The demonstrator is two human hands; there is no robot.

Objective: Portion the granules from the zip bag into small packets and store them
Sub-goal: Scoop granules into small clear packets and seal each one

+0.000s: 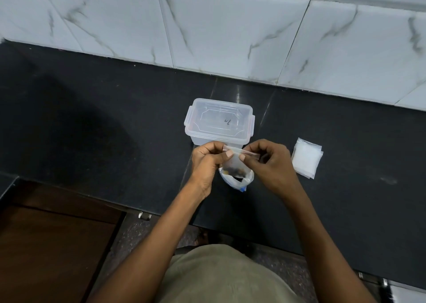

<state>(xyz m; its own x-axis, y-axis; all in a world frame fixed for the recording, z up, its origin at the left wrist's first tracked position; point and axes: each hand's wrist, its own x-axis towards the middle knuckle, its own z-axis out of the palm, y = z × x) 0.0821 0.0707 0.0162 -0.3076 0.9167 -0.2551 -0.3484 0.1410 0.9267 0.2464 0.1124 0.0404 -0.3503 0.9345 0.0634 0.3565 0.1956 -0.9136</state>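
Note:
A small clear packet [233, 162] hangs between my two hands, with dark and tan granules settled at its bottom. My left hand [207, 162] pinches the left end of its zip strip. My right hand [267, 162] pinches the right end. Just below the packet stands the open zip bag [237, 181], white-rimmed with a blue mark, dark granules showing inside. A clear plastic box [219, 122] with its clip-on lid on sits directly behind my hands. A stack of empty small packets [306, 158] lies flat to the right.
Everything rests on a black stone counter [115, 123] backed by a white marbled tile wall [230, 33]. A brown wooden cabinet front [53, 240] is at lower left below the counter edge.

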